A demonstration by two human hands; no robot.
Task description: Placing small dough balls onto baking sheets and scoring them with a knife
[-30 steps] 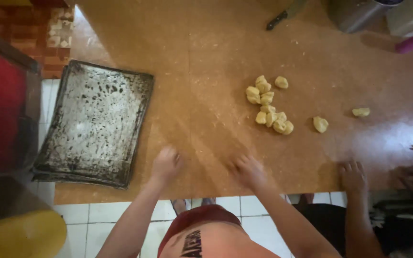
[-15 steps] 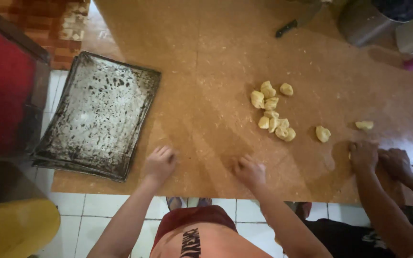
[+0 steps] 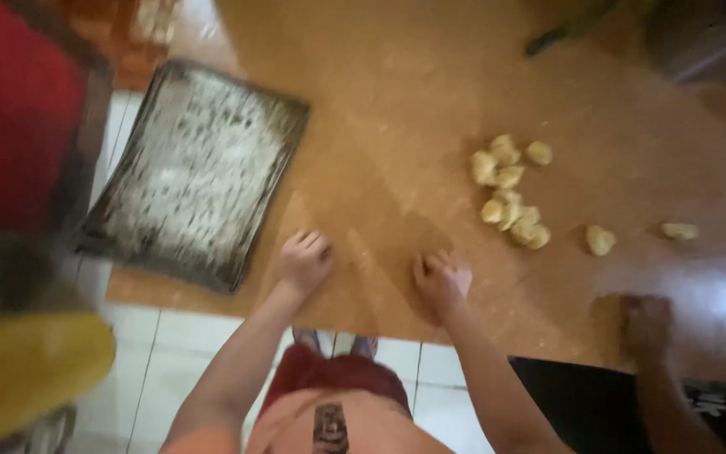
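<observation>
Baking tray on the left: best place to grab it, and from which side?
Probably the baking tray by its near-right rim, coming from the right with the left hand, which rests closed on the table just beside that corner. The tray lies flat, skewed, its left part overhanging the table edge; the raised rim offers a pinch.

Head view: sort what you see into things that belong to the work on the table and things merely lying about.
Belonging to the work:
left hand and right hand, both on the wooden table
cluster of dough pieces
floured baking tray

Lying about:
yellow container
dark-handled utensil
another person's hand
</observation>
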